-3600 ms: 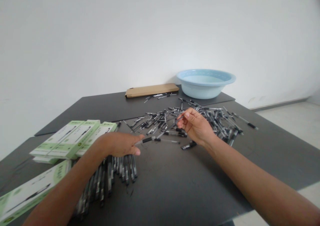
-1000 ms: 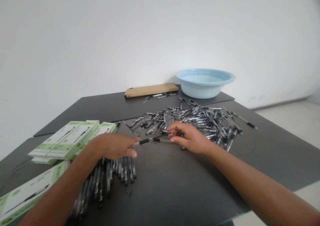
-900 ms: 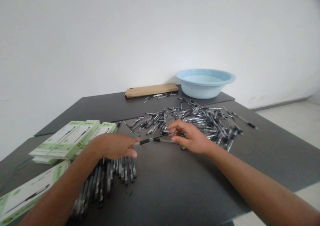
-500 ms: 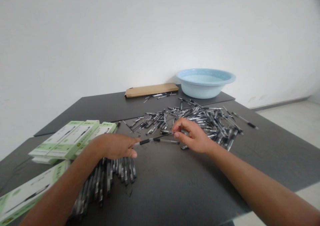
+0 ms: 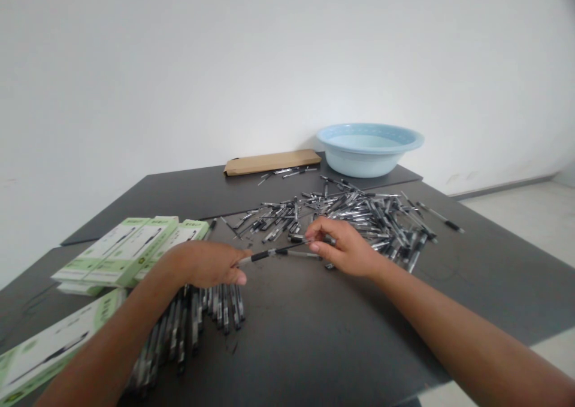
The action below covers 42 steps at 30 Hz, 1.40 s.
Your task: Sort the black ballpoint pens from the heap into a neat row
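Black-gripped pen (image 5: pixel 263 255) hung between both hands: left hand (image 5: pixel 204 263) fingers closed on one end, right hand (image 5: pixel 348 251) fingers pinching the other, over the dark surface (image 5: pixel 314 335).

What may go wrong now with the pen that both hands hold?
The pen is pinched only at its ends by the left hand and the right hand; a weak grip may drop it onto the table.
The left forearm lies over the row of pens; a move may scatter them.
The right hand sits beside the loose pile and may knock pens away.
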Motion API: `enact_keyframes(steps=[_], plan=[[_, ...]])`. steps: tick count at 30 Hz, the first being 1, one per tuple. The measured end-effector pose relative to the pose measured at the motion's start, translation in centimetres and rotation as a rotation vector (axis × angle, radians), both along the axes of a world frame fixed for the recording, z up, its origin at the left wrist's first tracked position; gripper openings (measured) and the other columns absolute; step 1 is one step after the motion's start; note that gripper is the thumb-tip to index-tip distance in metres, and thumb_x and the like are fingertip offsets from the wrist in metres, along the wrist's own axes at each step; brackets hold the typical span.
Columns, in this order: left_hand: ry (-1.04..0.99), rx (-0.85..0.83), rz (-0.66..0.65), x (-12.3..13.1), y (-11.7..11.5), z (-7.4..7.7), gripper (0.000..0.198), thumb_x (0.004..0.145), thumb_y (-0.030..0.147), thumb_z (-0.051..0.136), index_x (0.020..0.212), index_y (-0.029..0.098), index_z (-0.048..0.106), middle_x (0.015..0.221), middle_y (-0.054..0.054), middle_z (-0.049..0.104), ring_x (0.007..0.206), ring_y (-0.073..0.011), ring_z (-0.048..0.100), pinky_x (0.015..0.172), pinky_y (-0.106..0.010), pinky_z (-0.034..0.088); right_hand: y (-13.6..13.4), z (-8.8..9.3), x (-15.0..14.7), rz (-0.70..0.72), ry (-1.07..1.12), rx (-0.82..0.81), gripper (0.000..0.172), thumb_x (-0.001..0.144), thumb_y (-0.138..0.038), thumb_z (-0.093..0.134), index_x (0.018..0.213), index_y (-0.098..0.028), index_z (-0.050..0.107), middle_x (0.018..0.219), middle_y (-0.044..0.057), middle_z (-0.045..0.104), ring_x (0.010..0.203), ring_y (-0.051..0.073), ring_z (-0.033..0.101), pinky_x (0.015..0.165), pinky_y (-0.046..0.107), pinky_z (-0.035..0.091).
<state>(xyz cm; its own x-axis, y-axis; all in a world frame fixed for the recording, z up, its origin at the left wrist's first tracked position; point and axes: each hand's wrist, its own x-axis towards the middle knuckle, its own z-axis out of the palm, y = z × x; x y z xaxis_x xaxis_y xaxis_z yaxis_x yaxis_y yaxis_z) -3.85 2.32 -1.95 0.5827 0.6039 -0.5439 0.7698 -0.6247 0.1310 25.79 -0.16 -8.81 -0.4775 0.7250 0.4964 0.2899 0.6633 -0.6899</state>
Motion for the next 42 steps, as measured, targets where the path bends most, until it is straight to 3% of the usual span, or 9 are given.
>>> enact_keyframes(steps=[3, 11, 18, 33, 42], plan=[[0.004, -0.077, 0.016, 0.3, 0.0, 0.2, 0.052, 0.095, 0.052, 0.046, 0.136, 0.021, 0.057, 0.125, -0.009, 0.07, 0.11, -0.0275, 0.064, 0.087, -0.029, 0.049, 0.0, -0.2, 0.1, 0.014, 0.027, -0.023, 0.014, 0.09, -0.024, 0.062, 0.101, -0.02, 0.055, 0.089, 0.003, 0.065, 0.08, 0.016, 0.061, 0.073, 0.028, 0.049], [0.089, -0.078, 0.07, 1.1, -0.4, 0.4, 0.056, 0.096, 0.039, 0.048, 0.146, 0.015, 0.047, 0.135, -0.016, 0.063, 0.117, -0.0301, 0.062, 0.093, -0.034, 0.048, -0.1, 0.1, -0.2, -0.013, 0.01, 0.053, 0.007, 0.089, -0.014, 0.056, 0.086, -0.02, 0.056, 0.079, 0.001, 0.061, 0.072, 0.014, 0.057, 0.067, 0.026, 0.046], [0.213, -0.067, 0.103, 2.0, -0.8, 1.1, 0.063, 0.098, 0.039, 0.047, 0.152, 0.01, 0.036, 0.142, -0.02, 0.056, 0.124, -0.0313, 0.057, 0.098, -0.036, 0.046, -0.3, 0.1, -0.2, -0.006, 0.026, 0.028, 0.01, 0.088, -0.015, 0.059, 0.096, -0.02, 0.056, 0.088, 0.003, 0.065, 0.079, 0.016, 0.06, 0.072, 0.028, 0.049], [0.211, -0.05, 0.069, 2.0, -0.8, 0.7, 0.062, 0.097, 0.042, 0.045, 0.15, 0.011, 0.04, 0.147, -0.019, 0.05, 0.128, -0.0313, 0.054, 0.103, -0.039, 0.043, -0.4, 0.2, -0.6, -0.015, -0.068, 0.04, 0.005, 0.09, -0.017, 0.055, 0.086, -0.02, 0.057, 0.08, 0.002, 0.063, 0.074, 0.016, 0.058, 0.067, 0.026, 0.045], [0.126, -0.059, 0.052, 1.6, -0.6, 0.3, 0.057, 0.093, 0.042, 0.047, 0.141, 0.011, 0.052, 0.132, -0.019, 0.064, 0.114, -0.0325, 0.064, 0.092, -0.038, 0.051, -0.4, -0.2, -0.5, 0.013, -0.056, -0.013, 0.005, 0.092, -0.025, 0.058, 0.094, -0.02, 0.057, 0.085, 0.003, 0.065, 0.078, 0.017, 0.061, 0.07, 0.027, 0.048]])
